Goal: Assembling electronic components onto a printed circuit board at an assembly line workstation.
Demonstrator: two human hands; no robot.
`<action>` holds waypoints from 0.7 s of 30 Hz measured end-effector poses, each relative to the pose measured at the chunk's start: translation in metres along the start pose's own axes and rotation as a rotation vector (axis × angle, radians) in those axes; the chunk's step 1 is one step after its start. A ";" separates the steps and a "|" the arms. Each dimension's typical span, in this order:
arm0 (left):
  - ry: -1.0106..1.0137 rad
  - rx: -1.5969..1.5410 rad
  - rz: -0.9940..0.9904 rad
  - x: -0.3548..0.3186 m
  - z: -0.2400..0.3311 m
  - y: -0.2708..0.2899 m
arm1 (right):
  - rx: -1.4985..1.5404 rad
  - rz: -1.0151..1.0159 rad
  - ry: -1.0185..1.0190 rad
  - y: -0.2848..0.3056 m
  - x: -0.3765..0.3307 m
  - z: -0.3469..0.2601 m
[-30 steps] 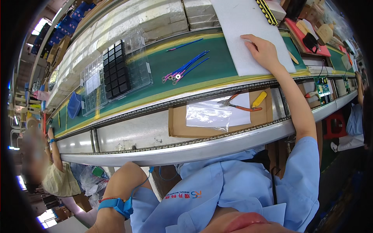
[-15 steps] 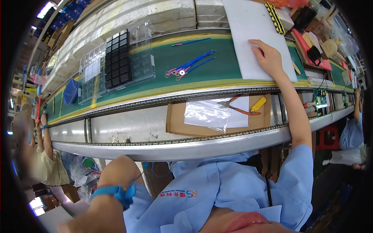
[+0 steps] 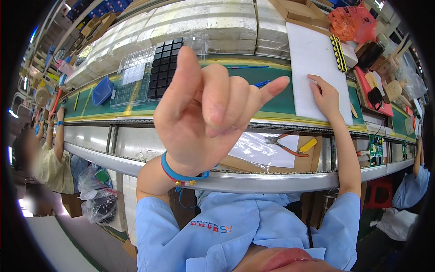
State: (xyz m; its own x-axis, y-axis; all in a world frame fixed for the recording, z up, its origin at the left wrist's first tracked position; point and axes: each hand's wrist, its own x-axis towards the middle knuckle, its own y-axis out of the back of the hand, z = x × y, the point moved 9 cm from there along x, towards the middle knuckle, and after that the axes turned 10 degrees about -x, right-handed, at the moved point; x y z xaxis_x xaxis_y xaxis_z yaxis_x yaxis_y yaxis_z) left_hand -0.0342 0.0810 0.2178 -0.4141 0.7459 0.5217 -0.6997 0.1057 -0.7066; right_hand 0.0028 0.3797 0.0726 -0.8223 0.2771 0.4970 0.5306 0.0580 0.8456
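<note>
My left hand point(image 3: 204, 109) is raised close in front of me, palm toward me, above the conveyor edge. Its thumb and little finger stick out while the middle fingers curl; nothing shows in it. A blue wrist strap point(image 3: 181, 174) circles that wrist. My right hand point(image 3: 327, 97) rests on a white foam sheet point(image 3: 312, 54), thumb and index finger a little apart, with no object visible in it. Partly hidden behind my left hand stand a black gridded block point(image 3: 165, 68) in a clear compartment tray point(image 3: 129, 86) and blue cable ties or wires point(image 3: 263, 83).
A cardboard tray point(image 3: 317, 154) below the green belt holds orange-handled cutters point(image 3: 290, 149) and a yellow-handled tool point(image 3: 308, 145). White foam blocks point(image 3: 213, 27) line the back. A blue bin point(image 3: 103, 90) stands left. Other people work at both ends.
My left hand has risen from low beside my body to the middle of the view. My right hand stays on the foam sheet. The view has shifted slightly.
</note>
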 end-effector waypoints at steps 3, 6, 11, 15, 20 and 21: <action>0.022 0.006 -0.022 -0.002 -0.005 0.002 | -0.006 -0.006 -0.006 -0.001 0.000 -0.001; 0.040 0.012 -0.030 -0.002 -0.013 0.001 | 0.000 0.027 0.015 0.000 -0.001 0.002; 0.043 0.122 0.039 -0.011 -0.029 0.015 | 0.221 -0.099 -0.110 0.008 0.000 -0.017; 0.132 0.239 0.127 -0.034 -0.050 0.044 | 0.850 -0.398 -0.116 0.028 -0.022 -0.102; 0.255 0.354 0.063 -0.036 -0.074 0.064 | 1.040 -0.655 -0.098 0.014 -0.055 -0.138; 0.263 0.348 0.062 -0.037 -0.076 0.065 | 1.044 -0.700 -0.060 0.011 -0.059 -0.141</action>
State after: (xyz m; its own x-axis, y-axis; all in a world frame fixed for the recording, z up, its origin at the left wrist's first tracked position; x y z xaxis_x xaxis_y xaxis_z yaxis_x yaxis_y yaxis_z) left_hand -0.0204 0.1097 0.1162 -0.3312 0.8904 0.3121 -0.8512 -0.1393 -0.5061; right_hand 0.0282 0.2288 0.0799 -0.9966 -0.0777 -0.0276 -0.0824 0.9318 0.3536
